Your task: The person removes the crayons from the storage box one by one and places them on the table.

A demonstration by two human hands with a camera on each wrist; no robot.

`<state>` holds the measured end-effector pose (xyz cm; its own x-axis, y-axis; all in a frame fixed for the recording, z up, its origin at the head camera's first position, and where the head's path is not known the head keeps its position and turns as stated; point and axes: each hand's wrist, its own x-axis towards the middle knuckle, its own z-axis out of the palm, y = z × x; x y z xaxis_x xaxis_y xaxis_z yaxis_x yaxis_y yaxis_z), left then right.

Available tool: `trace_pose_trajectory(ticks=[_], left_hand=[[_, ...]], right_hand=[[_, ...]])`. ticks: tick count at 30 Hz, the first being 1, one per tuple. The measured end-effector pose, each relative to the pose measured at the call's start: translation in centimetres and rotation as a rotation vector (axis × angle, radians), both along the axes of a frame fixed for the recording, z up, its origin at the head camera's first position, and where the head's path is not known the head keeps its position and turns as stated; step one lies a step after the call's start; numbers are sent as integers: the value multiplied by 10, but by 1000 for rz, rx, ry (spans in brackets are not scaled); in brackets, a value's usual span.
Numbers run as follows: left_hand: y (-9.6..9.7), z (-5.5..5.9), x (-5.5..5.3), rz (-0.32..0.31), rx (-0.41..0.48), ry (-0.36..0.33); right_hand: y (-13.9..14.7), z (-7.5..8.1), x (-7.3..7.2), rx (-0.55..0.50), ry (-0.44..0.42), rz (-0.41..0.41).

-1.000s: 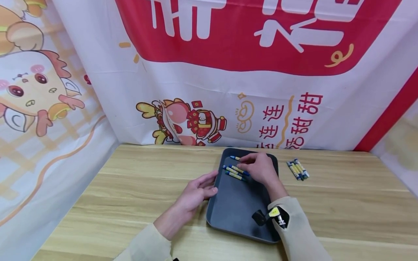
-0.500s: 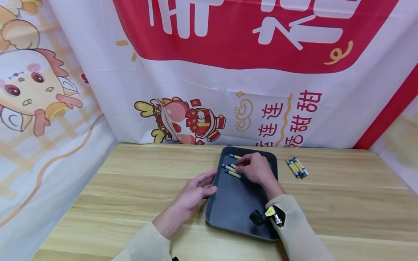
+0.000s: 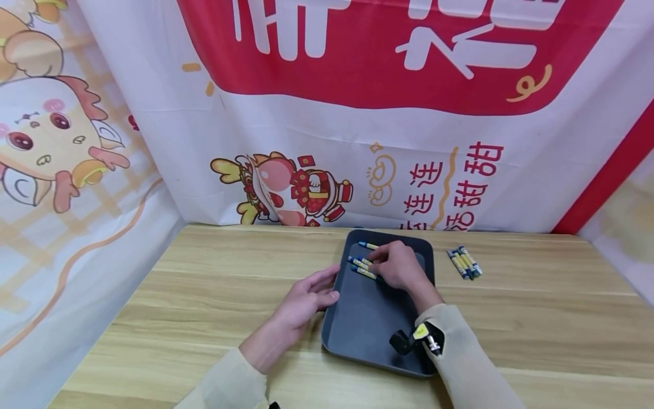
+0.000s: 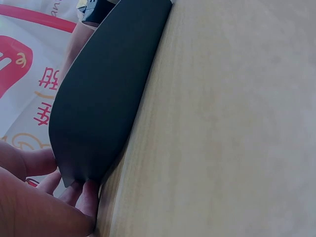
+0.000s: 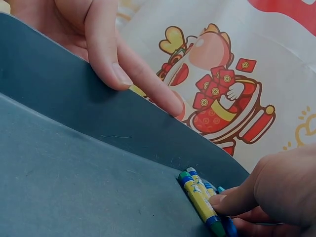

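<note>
The dark grey tray (image 3: 363, 335) lies on the table with several yellow-wrapped crayons in its far part. My right hand (image 3: 401, 267) reaches into it and pinches a crayon, mostly hidden by the fingers, beside the others. In the right wrist view the thumb is close against a green-ended crayon (image 5: 199, 200), with a blue-ended one behind it. Farther up the tray lies a separate blue-tipped crayon (image 3: 367, 245). My left hand (image 3: 301, 304), fingers loosely extended, rests at the tray's left side; in the left wrist view its fingertips touch the outer wall (image 4: 98, 108).
Right of the tray, several more crayons (image 3: 465, 263) lie side by side on the wooden table (image 3: 230, 284). A printed cloth (image 3: 286, 130) hangs behind the table's back edge. A small black camera (image 3: 401, 342) juts from the right wrist over the tray.
The right hand has moved slightly left and toward the body with the crayon, closer against the grouped crayons. It barely moves over the last half second. The left hand stays at the tray.
</note>
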<state>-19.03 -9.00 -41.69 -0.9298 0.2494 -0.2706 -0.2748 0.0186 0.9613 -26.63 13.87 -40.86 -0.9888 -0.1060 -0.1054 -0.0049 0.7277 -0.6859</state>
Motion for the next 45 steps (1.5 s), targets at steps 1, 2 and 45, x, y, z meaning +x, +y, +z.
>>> trace_pose_trajectory(ticks=[1,2,45], left_hand=[[0,0,0,-1,0,2],[0,0,-1,-1,1,3],[-1,0,0,4,-1,-15]], right_hand=[[0,0,0,0,4,2],[0,0,0,-1,6,4],[7,8,6,-86,59,-77]])
